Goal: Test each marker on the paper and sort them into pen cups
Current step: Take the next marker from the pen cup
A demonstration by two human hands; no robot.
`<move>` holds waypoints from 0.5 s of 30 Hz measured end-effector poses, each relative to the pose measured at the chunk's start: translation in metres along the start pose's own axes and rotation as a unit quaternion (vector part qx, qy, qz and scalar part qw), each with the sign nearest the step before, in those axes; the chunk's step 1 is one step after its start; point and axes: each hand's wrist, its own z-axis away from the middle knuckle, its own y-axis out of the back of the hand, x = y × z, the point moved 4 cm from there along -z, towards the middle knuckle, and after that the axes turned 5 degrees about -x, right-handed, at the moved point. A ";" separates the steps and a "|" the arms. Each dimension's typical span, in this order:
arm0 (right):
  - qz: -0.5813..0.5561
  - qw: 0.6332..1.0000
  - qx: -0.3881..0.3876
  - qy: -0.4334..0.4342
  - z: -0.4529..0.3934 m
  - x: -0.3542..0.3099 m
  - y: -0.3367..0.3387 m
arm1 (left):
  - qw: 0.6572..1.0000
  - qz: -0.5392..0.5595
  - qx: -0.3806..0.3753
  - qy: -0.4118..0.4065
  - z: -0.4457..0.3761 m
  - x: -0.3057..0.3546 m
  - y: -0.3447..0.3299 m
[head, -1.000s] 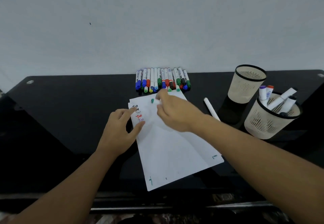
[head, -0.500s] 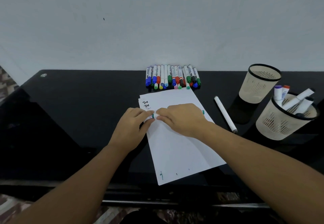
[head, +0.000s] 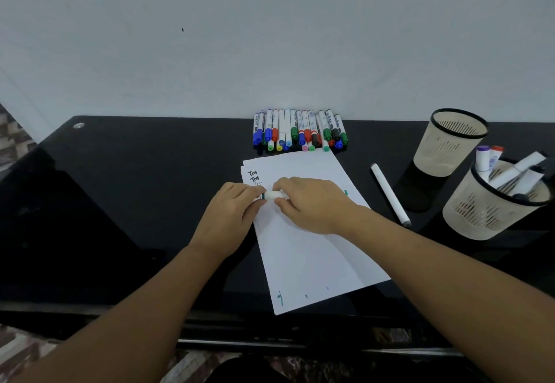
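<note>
Over the paper (head: 303,241) both my hands grip one green marker (head: 274,194), left hand (head: 232,217), right hand (head: 312,204) | near cup (head: 492,205) holds several markers | far cup (head: 450,142) looks empty | row of markers (head: 300,130) not yet tested

A white marker with a green band (head: 272,195) lies crosswise over the top of the paper (head: 309,250), pinched between the left hand (head: 232,217) and the right hand (head: 312,205). The paper sits askew mid-surface, "Test" written thrice at its upper left corner. A row of capped markers (head: 300,132) lines the far edge. A lone white marker (head: 389,195) lies right of the paper. Toward the right edge stand two mesh pen cups: the far one (head: 447,145) looks empty, the near one (head: 492,202) holds several markers.
</note>
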 end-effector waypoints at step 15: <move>0.036 0.999 0.004 -0.009 0.001 0.000 0.004 | 0.998 0.012 -0.029 0.046 -0.001 -0.001 -0.001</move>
